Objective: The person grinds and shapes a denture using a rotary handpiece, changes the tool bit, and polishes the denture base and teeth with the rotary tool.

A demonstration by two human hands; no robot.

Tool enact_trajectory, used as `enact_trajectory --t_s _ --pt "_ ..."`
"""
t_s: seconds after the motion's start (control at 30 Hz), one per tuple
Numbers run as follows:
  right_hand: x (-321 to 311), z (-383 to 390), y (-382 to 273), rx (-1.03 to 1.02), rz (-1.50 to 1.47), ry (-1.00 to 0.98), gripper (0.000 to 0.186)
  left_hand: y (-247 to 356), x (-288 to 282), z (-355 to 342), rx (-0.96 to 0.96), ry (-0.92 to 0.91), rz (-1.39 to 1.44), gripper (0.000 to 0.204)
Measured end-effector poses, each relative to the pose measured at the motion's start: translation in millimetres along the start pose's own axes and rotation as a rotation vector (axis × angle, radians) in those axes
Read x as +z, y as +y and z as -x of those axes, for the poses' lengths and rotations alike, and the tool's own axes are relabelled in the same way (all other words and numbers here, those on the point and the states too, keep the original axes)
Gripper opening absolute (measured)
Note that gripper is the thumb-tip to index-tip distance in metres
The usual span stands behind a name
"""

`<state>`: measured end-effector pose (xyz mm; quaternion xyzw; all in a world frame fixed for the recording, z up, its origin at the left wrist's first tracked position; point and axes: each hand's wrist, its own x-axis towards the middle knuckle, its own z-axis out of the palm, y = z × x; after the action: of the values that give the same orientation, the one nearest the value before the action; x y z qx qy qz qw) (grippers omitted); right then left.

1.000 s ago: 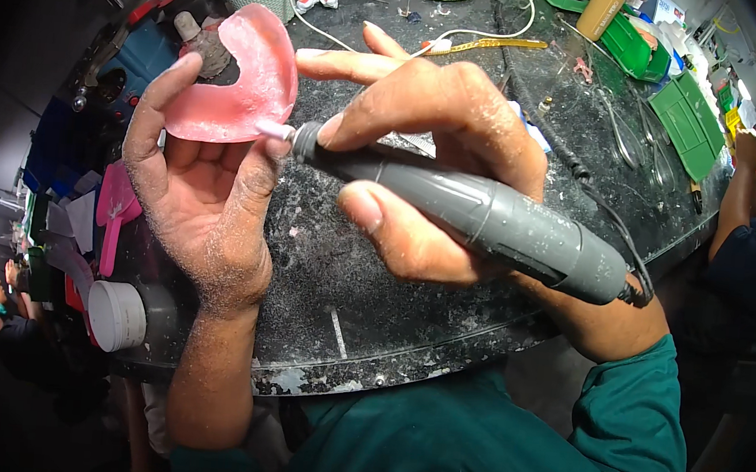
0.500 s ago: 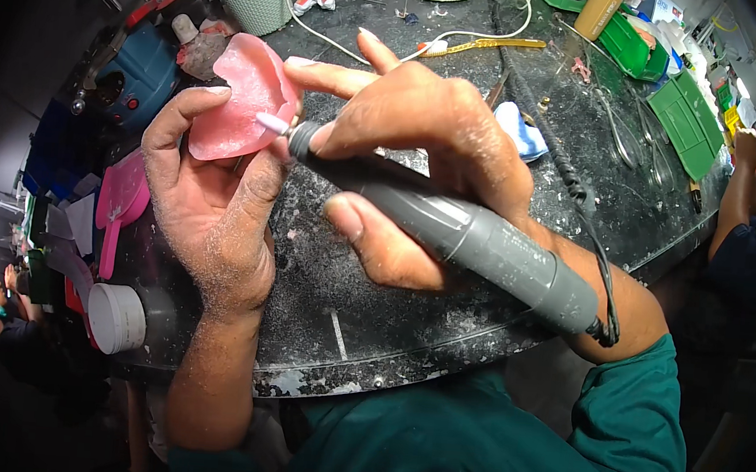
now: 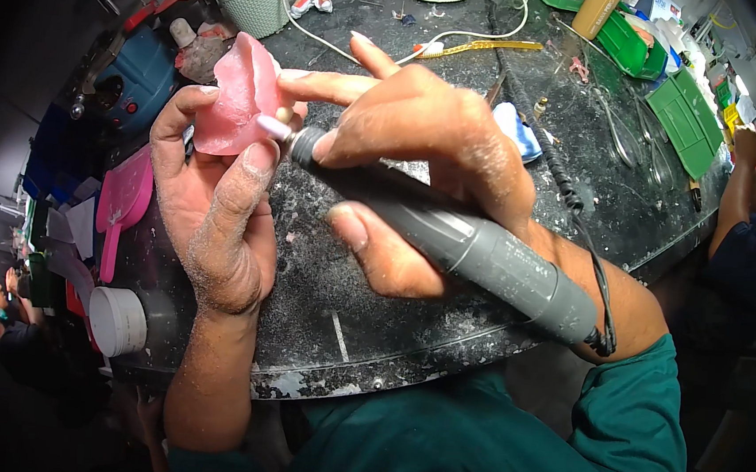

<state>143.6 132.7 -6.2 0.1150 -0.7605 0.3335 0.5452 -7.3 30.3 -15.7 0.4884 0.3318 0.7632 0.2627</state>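
A pink denture [image 3: 239, 101] is pinched between the thumb and fingers of my left hand [image 3: 220, 215], a little above the bench. Some pale teeth show along its right edge. My right hand [image 3: 438, 143] grips a dark grey rotary handpiece [image 3: 458, 229], slanting from lower right to upper left. Its pale, rounded grinding bit [image 3: 273, 127] is at the denture's lower right edge; whether it touches I cannot tell. My right fingertips reach to the denture's right side. Whitish dust coats both hands. From the handpiece's rear end runs a black coiled cord [image 3: 568, 184].
The dark, dusty bench [image 3: 336, 321] carries a white round tub [image 3: 117, 322] and a pink scoop-shaped thing [image 3: 123, 203] at left. Behind them are a blue machine [image 3: 146, 76] and a pale basket [image 3: 252, 4]. Green bins [image 3: 684, 123] and metal tools [image 3: 617, 131] lie right. Other people work at both sides.
My left hand has turned and tilted the denture, so its right edge and teeth show more. The bit has shifted slightly down along it. My right hand keeps its grip on the handpiece.
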Motion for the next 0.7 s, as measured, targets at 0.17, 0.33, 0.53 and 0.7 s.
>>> enact_trajectory --t_s 0.17,0.33,0.53,0.7 --pt "2.3 -1.2 -3.0 -0.016 -0.008 0.064 0.036 4.3 0.8 0.7 0.010 -0.040 -0.002 0.056" --pt "0.5 0.3 -5.0 -0.022 0.028 0.036 0.035 2.5 1.7 1.1 0.045 -0.016 -0.035 0.058" --pt "0.5 -0.7 -5.3 -0.030 0.022 0.042 0.036 4.8 3.4 0.6 0.037 0.003 -0.091 0.059" --pt "1.0 0.2 -3.5 -0.012 0.030 0.037 0.038 1.4 1.3 1.0 0.055 -0.037 -0.052 0.059"
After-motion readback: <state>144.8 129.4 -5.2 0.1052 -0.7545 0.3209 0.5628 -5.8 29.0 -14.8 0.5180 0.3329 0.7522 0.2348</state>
